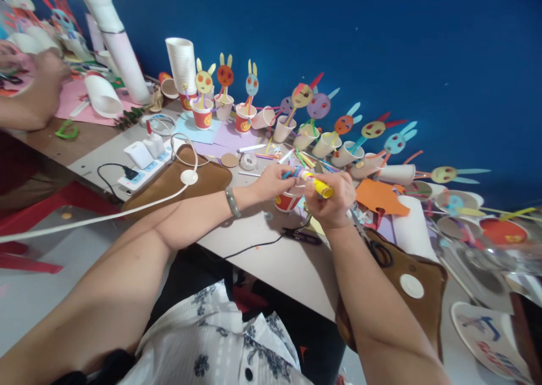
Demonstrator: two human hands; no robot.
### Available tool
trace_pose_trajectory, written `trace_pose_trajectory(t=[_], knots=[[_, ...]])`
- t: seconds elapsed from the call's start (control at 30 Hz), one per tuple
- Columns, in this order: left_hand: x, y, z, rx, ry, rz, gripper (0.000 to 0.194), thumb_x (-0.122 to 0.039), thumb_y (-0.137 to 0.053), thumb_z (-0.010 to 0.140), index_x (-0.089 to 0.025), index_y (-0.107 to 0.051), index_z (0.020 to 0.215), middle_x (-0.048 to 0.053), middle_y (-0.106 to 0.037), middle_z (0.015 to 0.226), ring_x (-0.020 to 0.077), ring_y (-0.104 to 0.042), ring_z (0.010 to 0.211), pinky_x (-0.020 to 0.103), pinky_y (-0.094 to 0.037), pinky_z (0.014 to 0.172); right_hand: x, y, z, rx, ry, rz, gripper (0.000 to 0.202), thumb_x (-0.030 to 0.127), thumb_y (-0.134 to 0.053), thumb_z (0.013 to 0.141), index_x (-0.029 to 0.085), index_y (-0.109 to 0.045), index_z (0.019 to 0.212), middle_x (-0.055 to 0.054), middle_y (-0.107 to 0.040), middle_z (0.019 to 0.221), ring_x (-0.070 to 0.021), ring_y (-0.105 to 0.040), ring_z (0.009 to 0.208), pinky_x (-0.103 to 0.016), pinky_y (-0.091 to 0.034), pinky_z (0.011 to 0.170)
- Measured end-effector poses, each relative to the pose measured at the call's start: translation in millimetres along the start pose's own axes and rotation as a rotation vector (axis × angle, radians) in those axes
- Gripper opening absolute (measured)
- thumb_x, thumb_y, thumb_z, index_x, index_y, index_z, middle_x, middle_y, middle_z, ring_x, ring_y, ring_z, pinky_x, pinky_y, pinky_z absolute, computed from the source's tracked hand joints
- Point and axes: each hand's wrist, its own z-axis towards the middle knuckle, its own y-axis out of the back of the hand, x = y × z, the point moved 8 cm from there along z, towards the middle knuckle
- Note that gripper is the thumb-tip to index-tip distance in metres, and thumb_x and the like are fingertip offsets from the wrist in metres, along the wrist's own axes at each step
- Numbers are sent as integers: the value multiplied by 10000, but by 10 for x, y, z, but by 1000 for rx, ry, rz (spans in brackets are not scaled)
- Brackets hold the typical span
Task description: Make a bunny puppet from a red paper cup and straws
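Taking the hands as the dial's centre, with twelve toward the blue wall (406, 46), the near edge of the table (245, 232) slants past from eight to five o'clock, and the widest stretch of pale surface spreads at six to seven, crossed by a black cable (254, 250). A small dark tool (302, 237) lies at six. Room is tighter at ten to two, where a row of paper cups bearing rabbit figures (245, 119) lines the wall side. A brown pad (203, 176) and a power strip (148, 173) bound nine o'clock; orange paper (381, 197) sits at three, and black scissors (382, 255) rest at four on a second brown pad (427, 289). The yellow tube (324, 189) is between the two hands, just above a red-and-white cup (284, 201); whether it touches the cup cannot be told. Its long axis runs from ten to four, the round yellow end pointing to four and the purplish end to ten. The right hand (336, 198) has its fingers clamped round the tube, while the fingers of the left hand (271, 183) pinch together on a small blue piece (288, 174) beside the purplish end.
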Motion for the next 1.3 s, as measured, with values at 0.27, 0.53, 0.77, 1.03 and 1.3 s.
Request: trace_pose_trajectory(t=[0.27, 0.53, 0.77, 1.03, 1.3], knots=[[-15, 16, 0, -20, 24, 7, 143, -145, -558, 815, -182, -566, 676, -39, -523, 665, 119, -443, 680, 285, -360, 683, -150, -307, -131, 215, -123, -152, 228, 435, -591, 1017, 232, -673, 1079, -106, -758, 874, -282, -709, 798, -461, -517, 818], [-49, -22, -53, -29, -25, -42, 189, -284, -620, 866, -172, -597, 716, -39, -508, 695, 115, -430, 686, 286, -331, 677, -262, -57, -78, 31, -234, -97, 266, 456, -563, 1044, 223, -662, 1125, -116, -752, 911, -293, -695, 815, -503, -505, 881], [-8, 27, -10, -29, -16, 1, 133, -121, -555, 799, -177, -559, 679, -37, -536, 672, 118, -470, 686, 282, -346, 678, -14, -188, -61, 121, -60, -55, 200, 442, -617, 1010, 244, -639, 995, -43, -751, 817, -219, -653, 707, -451, -450, 876], [-16, -22, -38, -44, 2, -25, 151, -198, -593, 870, -161, -629, 728, -32, -554, 702, 122, -467, 701, 287, -368, 700, -181, -141, -55, 47, -161, -196, 223, 423, -596, 1037, 227, -683, 1102, -92, -772, 890, -268, -691, 783, -458, -447, 883], [2, 23, -23, -36, -22, 6, 226, -211, -609, 859, -188, -512, 656, -51, -450, 653, 111, -411, 666, 282, -307, 650, -76, -34, -33, 5, -95, -132, 167, 401, -606, 988, 247, -640, 1045, -42, -739, 813, -239, -659, 690, -478, -469, 907]])
